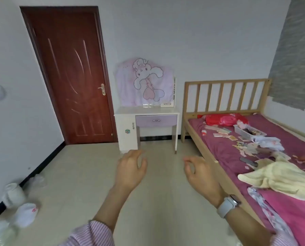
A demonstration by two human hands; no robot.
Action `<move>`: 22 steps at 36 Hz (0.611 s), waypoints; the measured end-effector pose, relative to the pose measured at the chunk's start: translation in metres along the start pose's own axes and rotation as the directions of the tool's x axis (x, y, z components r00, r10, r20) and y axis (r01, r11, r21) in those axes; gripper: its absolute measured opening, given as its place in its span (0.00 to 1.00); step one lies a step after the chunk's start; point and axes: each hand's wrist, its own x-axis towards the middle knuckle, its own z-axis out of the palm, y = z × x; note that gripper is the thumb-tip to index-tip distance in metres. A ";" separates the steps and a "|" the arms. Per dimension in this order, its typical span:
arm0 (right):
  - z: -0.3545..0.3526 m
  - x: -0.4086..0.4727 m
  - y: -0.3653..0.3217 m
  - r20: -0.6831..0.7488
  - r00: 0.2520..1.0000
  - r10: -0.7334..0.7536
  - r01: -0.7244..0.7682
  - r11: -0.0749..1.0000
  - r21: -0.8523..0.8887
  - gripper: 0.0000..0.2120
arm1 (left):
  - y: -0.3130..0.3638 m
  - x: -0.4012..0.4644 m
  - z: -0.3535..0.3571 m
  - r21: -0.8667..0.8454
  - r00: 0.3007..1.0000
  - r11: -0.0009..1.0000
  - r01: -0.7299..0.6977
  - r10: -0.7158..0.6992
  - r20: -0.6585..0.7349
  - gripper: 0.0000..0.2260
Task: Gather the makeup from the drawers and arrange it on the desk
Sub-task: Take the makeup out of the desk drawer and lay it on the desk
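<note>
Both hands are raised in front, over bare floor [158, 201], nothing held. Left hand [131, 170]: fingers loosely curled, empty. Right hand [198, 172]: fingers loosely curled, thumb and forefinger nearly meeting, empty; grey watch [227, 206] is worn on that wrist. Striped pink sleeves [95, 234] are seen at the bottom edge.

Desk [146, 110] is set against the far wall, between door [70, 75] and bed [254, 157]: white, glossy top, lilac drawer [156, 120] closed, white cupboard door on its left side closed. A pink cartoon cloth [144, 82] is draped over the upright back. A small white item [166, 104] is seen at the top's rear right; too blurred to identify.

Makeup cannot be made out. Small flat items and a clear tray [249, 132] are scattered on the bed, well apart from the desk.
</note>
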 end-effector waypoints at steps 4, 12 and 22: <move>0.028 -0.004 0.029 0.020 1.000 -0.006 0.007 0.998 -0.057 0.15 | -0.027 -0.003 0.035 0.092 1.000 0.996 0.004 -0.006 0.027 0.23; 0.102 0.046 0.076 0.076 0.995 -0.057 0.064 0.993 -0.101 0.13 | -0.083 0.045 0.092 0.194 0.995 0.980 0.038 -0.055 0.085 0.15; 0.222 0.199 0.122 0.191 0.981 0.029 -0.018 0.998 -0.057 0.14 | -0.166 0.204 0.146 0.194 0.983 0.974 0.114 -0.139 0.122 0.15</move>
